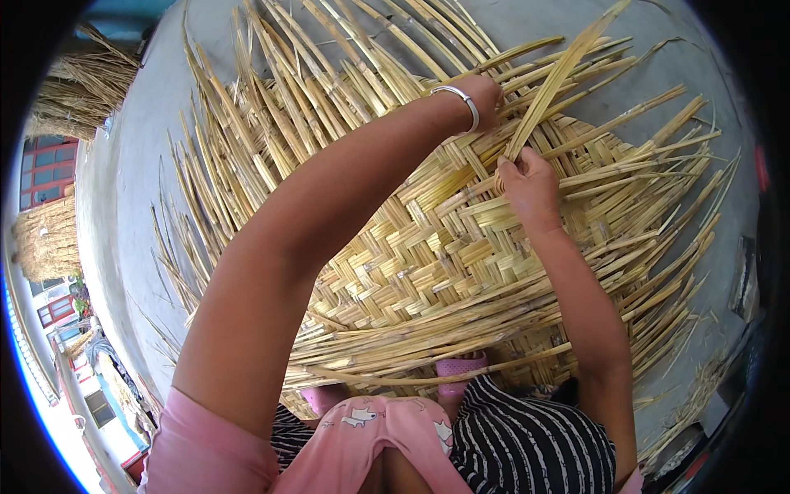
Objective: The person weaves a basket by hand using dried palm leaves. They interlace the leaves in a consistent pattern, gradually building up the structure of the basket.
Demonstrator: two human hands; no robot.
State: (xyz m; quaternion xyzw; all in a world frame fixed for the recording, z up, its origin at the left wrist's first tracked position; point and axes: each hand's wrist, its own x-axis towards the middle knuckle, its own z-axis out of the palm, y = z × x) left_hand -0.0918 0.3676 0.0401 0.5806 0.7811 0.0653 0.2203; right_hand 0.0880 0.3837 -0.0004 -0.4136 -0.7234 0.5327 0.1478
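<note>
At the centre of the view, reaching out toward every hour, a large straw-yellow mat of flat plaited strips (420, 247) lies on the smooth grey concrete floor (144, 177). Its long unwoven cane-like stalks (284, 115) fan out past the weave, most thickly from ten round to four o'clock. At two o'clock from the centre, the bare right hand (532, 188) has its grip clamped on the lower end of a broad, flat, yellow-green strip (561, 78), which slants up toward one o'clock. The bare left hand (484, 99) is at one o'clock, over the stalks and just beside that strip; its fingers are curled and mostly hidden, so I cannot tell what its grip holds. A slim silver-coloured bangle (466, 99) rings the left wrist. At six o'clock, a pink perforated shoe (458, 366) shows by the mat's near edge. Far out at nine o'clock stands a tan straw bundle (48, 239).
</note>
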